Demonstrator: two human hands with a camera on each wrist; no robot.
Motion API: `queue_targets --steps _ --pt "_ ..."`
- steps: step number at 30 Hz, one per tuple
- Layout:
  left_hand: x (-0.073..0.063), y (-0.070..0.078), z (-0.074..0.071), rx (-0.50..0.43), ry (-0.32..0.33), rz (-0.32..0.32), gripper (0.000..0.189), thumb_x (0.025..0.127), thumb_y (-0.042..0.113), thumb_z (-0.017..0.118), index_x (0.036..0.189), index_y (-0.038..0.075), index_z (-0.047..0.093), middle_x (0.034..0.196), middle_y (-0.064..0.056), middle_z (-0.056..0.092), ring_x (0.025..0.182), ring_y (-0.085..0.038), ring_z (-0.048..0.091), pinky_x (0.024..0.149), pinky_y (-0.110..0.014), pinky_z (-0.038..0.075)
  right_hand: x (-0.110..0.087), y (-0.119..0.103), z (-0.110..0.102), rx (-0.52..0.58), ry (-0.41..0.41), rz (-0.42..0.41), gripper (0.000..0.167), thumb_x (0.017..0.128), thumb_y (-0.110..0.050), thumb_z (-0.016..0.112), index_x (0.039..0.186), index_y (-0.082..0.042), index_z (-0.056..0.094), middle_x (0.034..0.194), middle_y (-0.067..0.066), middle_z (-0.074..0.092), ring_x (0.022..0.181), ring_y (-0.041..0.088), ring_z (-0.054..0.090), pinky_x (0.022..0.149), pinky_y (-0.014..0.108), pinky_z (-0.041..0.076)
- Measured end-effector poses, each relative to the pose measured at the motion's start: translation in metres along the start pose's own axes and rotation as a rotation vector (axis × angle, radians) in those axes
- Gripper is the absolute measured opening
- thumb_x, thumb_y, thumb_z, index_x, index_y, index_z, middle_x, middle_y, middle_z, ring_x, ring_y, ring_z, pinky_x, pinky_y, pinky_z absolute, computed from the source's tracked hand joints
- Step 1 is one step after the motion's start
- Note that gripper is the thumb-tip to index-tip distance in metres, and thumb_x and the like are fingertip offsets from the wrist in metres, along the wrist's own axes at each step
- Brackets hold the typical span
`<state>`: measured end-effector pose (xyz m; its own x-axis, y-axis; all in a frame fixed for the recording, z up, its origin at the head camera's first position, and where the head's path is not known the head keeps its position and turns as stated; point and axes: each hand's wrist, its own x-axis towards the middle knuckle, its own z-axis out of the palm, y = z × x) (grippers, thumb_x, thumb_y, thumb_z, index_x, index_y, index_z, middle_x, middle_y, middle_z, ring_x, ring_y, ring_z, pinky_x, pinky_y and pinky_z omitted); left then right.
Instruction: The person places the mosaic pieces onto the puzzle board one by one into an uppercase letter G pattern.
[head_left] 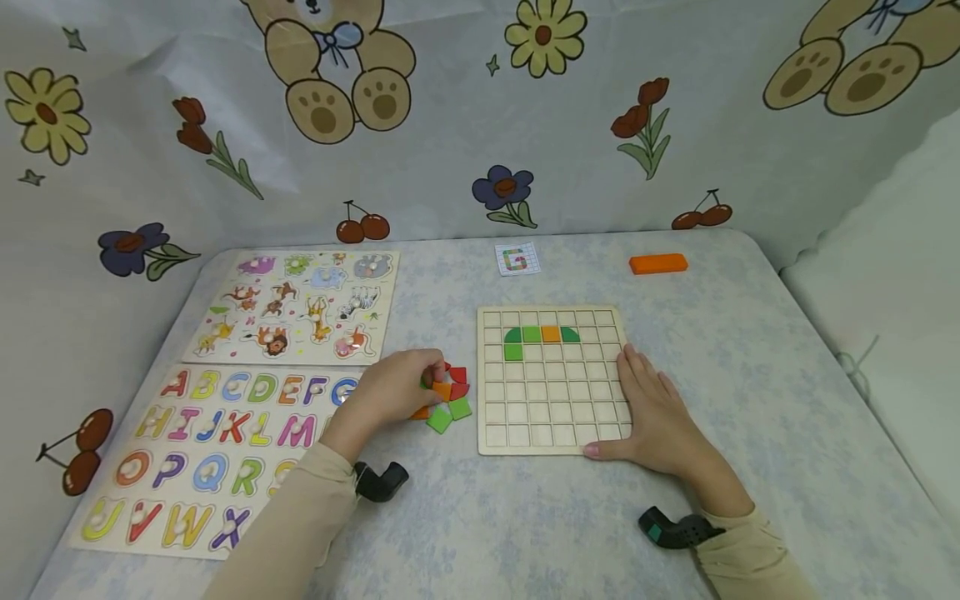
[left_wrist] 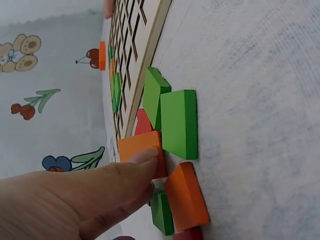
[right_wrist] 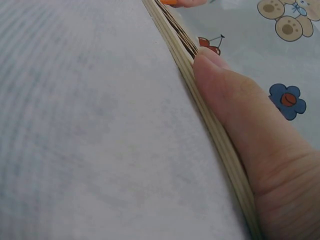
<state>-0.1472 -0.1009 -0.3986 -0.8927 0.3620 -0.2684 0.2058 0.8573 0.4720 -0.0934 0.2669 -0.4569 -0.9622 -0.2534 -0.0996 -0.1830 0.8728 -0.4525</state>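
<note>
- The pale blue mottled surface [head_left: 540, 517] carries everything.
- The alphabet puzzle board [head_left: 183, 446] lies at the left, partly covered by the left forearm; the animal puzzle board [head_left: 296, 354] lies just beyond it.
- The wooden grid board [head_left: 547, 408] lies flat, right of the alphabet board. Its second row from the far edge carries a green quarter-round tile, a green square, an orange square and another green quarter-round; one more green square sits below the first.
- The right hand [head_left: 663, 421] has its fingers extended along the grid board's right edge, thumb at the near edge, gripping nothing.
- The left hand [head_left: 393, 387] has its fingers closed in a pinch, thumb on the face of an orange square tile.
- An orange bar [head_left: 658, 264] lies at the far right.
- The pattern card [head_left: 517, 259] lies beyond the grid board.
- Loose tiles [head_left: 460, 407], red, green and orange, cluster beneath and beside the left fingers.
- The orange square tile [left_wrist: 139, 144] is at the left fingertips, between those tiles and the grid board.
</note>
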Motion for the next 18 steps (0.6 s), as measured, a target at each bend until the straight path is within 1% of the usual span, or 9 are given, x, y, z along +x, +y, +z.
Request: queue_targets --steps 2,5,8,11,14,18 --pt "0.0 0.0 -0.001 -0.019 -0.004 -0.009 0.021 0.083 0.023 0.081 0.086 0.02 0.06 0.075 0.004 0.059 0.067 -0.016 0.053 0.06 -0.03 0.038 0.0 0.0 0.0 0.002 0.0 0.002 0.151 0.057 -0.081 0.076 0.157 -0.002 -0.005 0.167 0.015 -0.008 0.154 0.039 -0.001 0.117 0.065 0.006" --pt "0.001 0.002 -0.004 -0.04 0.006 -0.022 0.019 0.085 0.023 0.079 0.085 0.02 0.06 0.074 0.003 0.059 0.062 -0.015 0.052 0.056 -0.03 0.038 0.0 0.0 -0.001 0.008 -0.002 0.004 0.151 0.057 -0.08 0.076 0.158 -0.002 -0.005 0.167 0.015 -0.008 0.154 0.039 -0.001 0.118 0.065 0.005" --pt "0.005 0.006 -0.007 -0.061 0.046 -0.032 0.018 0.087 0.024 0.077 0.086 0.02 0.059 0.078 0.002 0.06 0.061 -0.016 0.053 0.055 -0.03 0.039 0.0 0.0 -0.001 0.008 -0.005 0.005 0.151 0.057 -0.081 0.076 0.158 -0.002 -0.004 0.167 0.015 -0.008 0.154 0.039 -0.002 0.118 0.065 0.005" --pt "0.011 0.014 -0.008 -0.087 0.095 -0.033 0.016 0.089 0.026 0.075 0.089 0.021 0.06 0.081 0.003 0.062 0.063 -0.016 0.054 0.056 -0.03 0.04 0.0 -0.001 -0.002 0.011 -0.008 0.007 0.151 0.057 -0.08 0.076 0.158 -0.002 -0.005 0.167 0.014 -0.009 0.154 0.039 -0.002 0.117 0.065 0.005" --pt "0.019 0.026 -0.004 -0.147 0.114 -0.03 0.014 0.09 0.028 0.073 0.091 0.022 0.061 0.085 0.004 0.064 0.065 -0.016 0.056 0.058 -0.031 0.042 0.0 -0.001 -0.002 0.01 -0.009 0.009 0.151 0.057 -0.08 0.076 0.158 -0.003 -0.005 0.167 0.015 -0.009 0.154 0.039 -0.002 0.118 0.065 0.005" --pt "0.03 0.041 0.008 -0.23 0.128 -0.018 0.015 0.089 0.029 0.074 0.093 0.022 0.062 0.086 0.004 0.065 0.067 -0.016 0.058 0.061 -0.031 0.044 0.0 -0.001 -0.001 0.004 -0.008 0.01 0.151 0.057 -0.081 0.076 0.158 -0.003 -0.005 0.167 0.015 -0.008 0.154 0.039 -0.001 0.117 0.065 0.005"
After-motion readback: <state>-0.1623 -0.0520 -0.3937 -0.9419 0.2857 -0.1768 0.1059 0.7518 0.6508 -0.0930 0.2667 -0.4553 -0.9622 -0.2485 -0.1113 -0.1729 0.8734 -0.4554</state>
